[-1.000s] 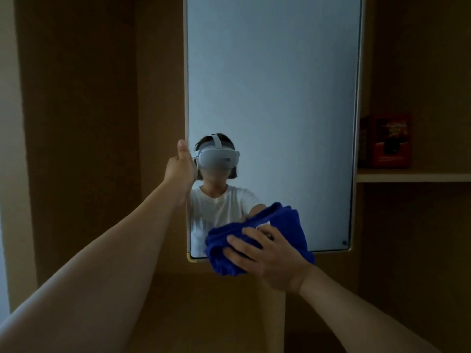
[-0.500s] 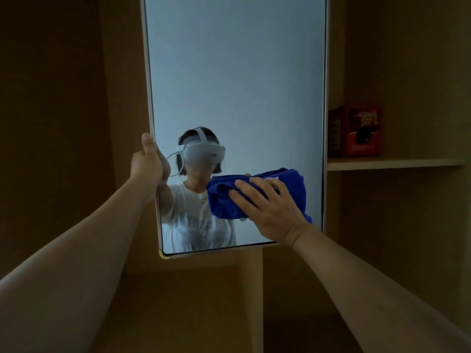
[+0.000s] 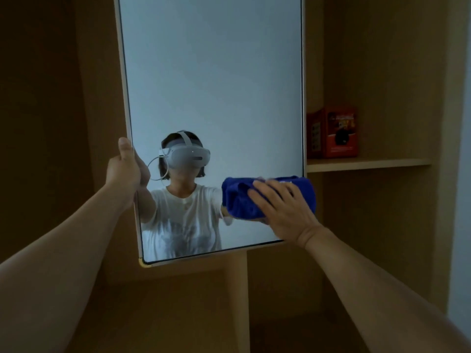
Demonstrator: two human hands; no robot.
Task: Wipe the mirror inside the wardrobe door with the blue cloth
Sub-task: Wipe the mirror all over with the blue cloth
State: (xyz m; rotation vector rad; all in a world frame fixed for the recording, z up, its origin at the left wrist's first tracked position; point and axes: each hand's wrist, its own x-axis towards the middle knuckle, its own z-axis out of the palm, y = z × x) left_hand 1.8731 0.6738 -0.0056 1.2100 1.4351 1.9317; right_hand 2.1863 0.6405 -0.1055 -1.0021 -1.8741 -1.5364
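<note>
A tall mirror (image 3: 211, 85) in a pale frame fills the middle of the view. It reflects a person in a white shirt wearing a headset. My left hand (image 3: 125, 166) grips the mirror's left edge, thumb up along the frame. My right hand (image 3: 283, 210) lies flat on a bunched blue cloth (image 3: 239, 200) and presses it against the glass near the lower right edge. The cloth reaches the right frame.
Wooden wardrobe panels surround the mirror. A shelf (image 3: 367, 163) to the right carries a red box (image 3: 334, 132). A vertical wooden divider (image 3: 239, 296) stands below the mirror's bottom edge. A pale wall strip (image 3: 458, 225) shows at far right.
My right hand has carried the blue cloth from the mirror's bottom edge up and to the right across the glass. The left hand has kept its hold on the left frame.
</note>
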